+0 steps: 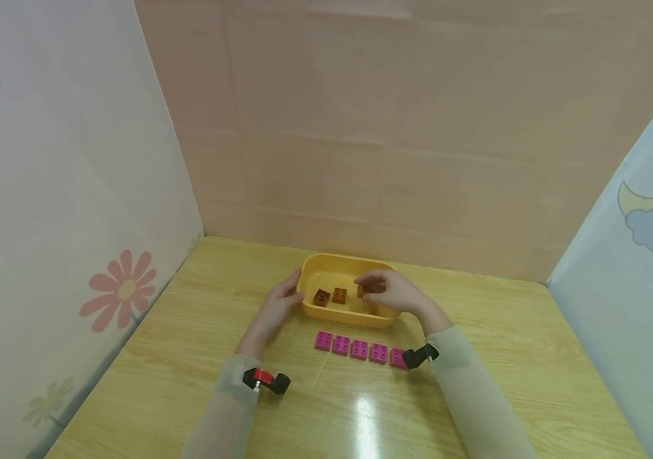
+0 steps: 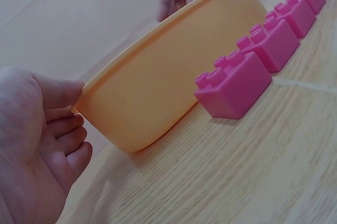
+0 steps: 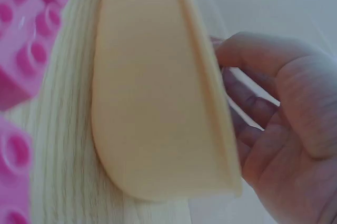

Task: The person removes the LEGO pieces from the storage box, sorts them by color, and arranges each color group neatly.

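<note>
A yellow plastic tub [image 1: 346, 315] stands on the wooden table. My left hand [image 1: 278, 307] holds its left end, the thumb [image 2: 60, 91] at the rim and the other fingers curled below it. My right hand [image 1: 397, 294] reaches over the tub's right side. Between its thumb and fingers shows a brown brick [image 1: 360, 291]; in the right wrist view the tub wall hides the fingertips. Two more brown toy bricks lie in the tub: a left one [image 1: 322, 298] and a middle one [image 1: 340, 295].
In front of the tub runs a row of several pink toy bricks [image 1: 359, 349], studs up. The rightmost is partly covered by the right wrist camera [image 1: 420, 356]. A peach back wall [image 1: 389, 140] rises behind the table [image 1: 188, 357], with patterned side walls left and right.
</note>
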`<state>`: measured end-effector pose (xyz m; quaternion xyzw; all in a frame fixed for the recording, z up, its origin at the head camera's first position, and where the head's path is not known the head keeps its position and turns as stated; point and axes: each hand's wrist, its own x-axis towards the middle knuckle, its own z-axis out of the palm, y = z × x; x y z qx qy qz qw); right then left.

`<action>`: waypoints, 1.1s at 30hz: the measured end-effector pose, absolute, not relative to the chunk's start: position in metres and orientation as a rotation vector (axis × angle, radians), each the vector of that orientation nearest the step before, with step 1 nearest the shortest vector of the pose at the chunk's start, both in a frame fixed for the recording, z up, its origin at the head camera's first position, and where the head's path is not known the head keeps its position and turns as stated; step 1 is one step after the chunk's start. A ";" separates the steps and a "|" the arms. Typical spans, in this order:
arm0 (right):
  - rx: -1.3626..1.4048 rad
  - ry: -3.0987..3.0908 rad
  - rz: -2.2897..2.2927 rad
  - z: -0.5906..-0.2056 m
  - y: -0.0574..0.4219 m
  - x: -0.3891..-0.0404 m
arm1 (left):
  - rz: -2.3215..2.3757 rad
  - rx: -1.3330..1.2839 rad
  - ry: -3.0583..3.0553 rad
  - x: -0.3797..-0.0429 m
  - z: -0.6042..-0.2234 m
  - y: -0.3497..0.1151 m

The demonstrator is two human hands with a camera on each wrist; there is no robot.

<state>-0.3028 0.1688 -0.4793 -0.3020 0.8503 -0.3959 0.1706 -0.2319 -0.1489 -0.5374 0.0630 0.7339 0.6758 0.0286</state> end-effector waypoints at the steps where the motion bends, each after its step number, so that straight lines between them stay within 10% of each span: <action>1: -0.860 2.402 -1.168 -0.478 0.169 -0.301 | 2.083 0.192 2.270 -0.232 -0.537 -0.149; 33: -0.823 2.267 -1.576 -0.478 0.145 -0.201 | 2.049 0.217 2.314 -0.230 -0.532 -0.150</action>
